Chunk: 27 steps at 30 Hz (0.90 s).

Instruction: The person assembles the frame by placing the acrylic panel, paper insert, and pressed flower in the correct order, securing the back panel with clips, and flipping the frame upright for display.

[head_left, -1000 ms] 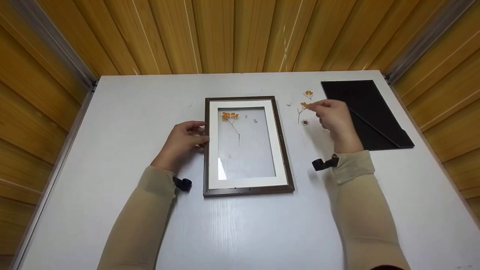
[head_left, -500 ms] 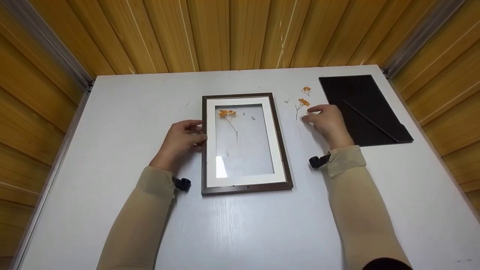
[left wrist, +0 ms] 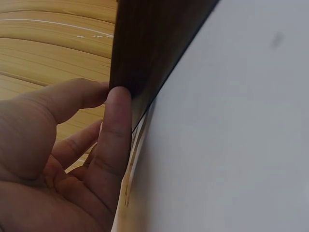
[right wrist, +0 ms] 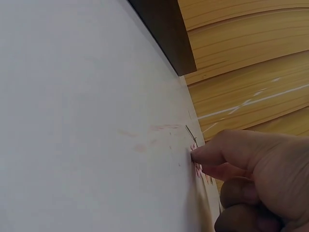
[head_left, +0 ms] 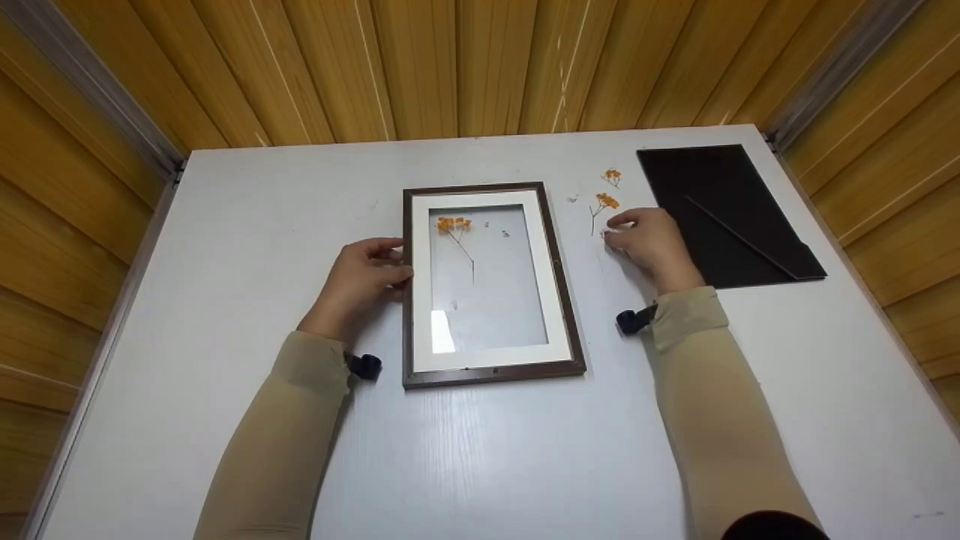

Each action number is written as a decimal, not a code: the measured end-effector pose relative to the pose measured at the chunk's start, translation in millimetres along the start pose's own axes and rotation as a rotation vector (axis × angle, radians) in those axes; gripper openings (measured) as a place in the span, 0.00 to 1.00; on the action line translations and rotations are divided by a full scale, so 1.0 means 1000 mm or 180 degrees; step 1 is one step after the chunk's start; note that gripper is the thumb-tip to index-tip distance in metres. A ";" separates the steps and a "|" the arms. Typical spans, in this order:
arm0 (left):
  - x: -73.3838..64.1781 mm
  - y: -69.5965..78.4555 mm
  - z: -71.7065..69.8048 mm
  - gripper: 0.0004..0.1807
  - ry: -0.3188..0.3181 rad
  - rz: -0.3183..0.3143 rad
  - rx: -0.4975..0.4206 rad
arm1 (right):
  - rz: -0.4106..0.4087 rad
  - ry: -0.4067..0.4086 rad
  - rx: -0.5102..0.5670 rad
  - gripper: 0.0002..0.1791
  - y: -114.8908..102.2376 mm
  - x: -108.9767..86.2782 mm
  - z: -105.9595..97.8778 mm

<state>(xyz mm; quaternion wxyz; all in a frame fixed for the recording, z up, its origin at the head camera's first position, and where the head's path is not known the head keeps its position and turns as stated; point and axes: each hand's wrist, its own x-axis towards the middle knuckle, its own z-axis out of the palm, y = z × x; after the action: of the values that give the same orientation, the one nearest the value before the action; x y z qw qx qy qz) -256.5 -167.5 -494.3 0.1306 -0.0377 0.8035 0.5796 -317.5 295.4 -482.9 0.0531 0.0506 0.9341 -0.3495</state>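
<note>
A dark brown picture frame (head_left: 495,370) with a white mat and clear pane lies on the table. My left hand (head_left: 365,277) holds its left side; the left wrist view shows fingertips on the dark frame edge (left wrist: 149,43). On the pane is a dried flower sprig with orange heads (head_left: 453,224). To the frame's right, my right hand (head_left: 646,241) has thumb and index fingertips at a small dried flower (head_left: 602,235), mostly hidden. Its pink petals (right wrist: 198,170) show in the right wrist view. I cannot tell whether the fingers pinch it.
Two more orange dried sprigs lie beyond the right hand, a nearer one (head_left: 606,201) and a farther one (head_left: 613,175). A black backing board (head_left: 720,180) with a folded stand lies at the right. Wooden panels (head_left: 420,67) rise behind the white table (head_left: 262,195).
My right hand has let go of the nearer orange sprig and moved down and slightly left to the small flower. The left hand stays at the frame. The head view has shifted slightly.
</note>
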 end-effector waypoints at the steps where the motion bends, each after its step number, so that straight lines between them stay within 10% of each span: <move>1: 0.000 0.000 0.000 0.32 -0.0001 0.0000 0.0003 | -0.0019 0.0008 -0.0010 0.23 0.001 0.000 0.000; 27: -0.001 -0.001 0.000 0.33 -0.0005 0.0018 -0.0024 | -0.0021 -0.0072 0.0080 0.11 0.002 0.003 0.001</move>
<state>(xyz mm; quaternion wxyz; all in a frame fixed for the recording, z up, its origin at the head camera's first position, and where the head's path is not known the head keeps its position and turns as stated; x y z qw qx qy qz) -255.2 -168.3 -495.3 0.1294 -0.0354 0.8013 0.5830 -320.0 296.3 -485.3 0.0619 0.0443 0.9291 -0.3619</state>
